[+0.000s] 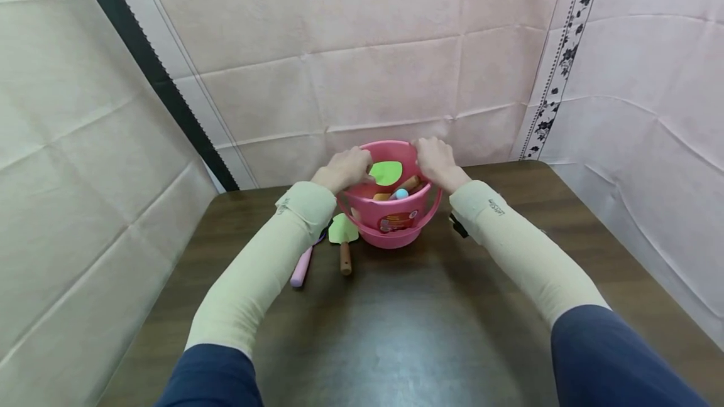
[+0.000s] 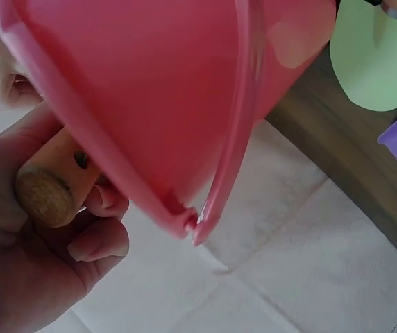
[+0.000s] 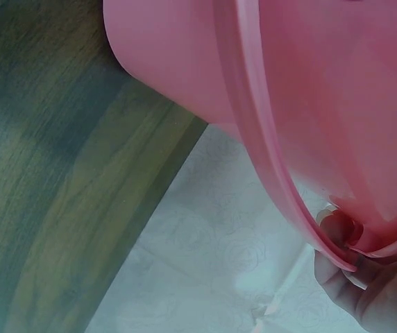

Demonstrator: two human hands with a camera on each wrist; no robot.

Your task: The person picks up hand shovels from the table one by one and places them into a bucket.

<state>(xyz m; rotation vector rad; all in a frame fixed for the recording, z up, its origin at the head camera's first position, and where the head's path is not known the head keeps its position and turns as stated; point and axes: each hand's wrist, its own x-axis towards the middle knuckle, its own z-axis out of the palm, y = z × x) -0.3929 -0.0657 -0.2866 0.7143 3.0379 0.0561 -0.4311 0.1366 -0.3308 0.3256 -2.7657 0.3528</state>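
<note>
Head view: pink bucket stands on the bench, bail hanging down in front. Left grip is curled round a wooden handle at the left rim; the green blade inside the bucket probably belongs to it, join not visible. Right grip pinches the rim beside the bail pivot.

Method (judged): hold the right pinch firm so the bucket cannot tip; lower the blade first, angled clear of the pieces inside; release only once the handle leans on the wall.

Count: bucket, 1; bail, 1; green blades, 2, the second on a green shovel on the bench; purple tool, 1, beside it; blue end, 1, inside; brown handles inside, at least 1, overlap hides more.
</note>
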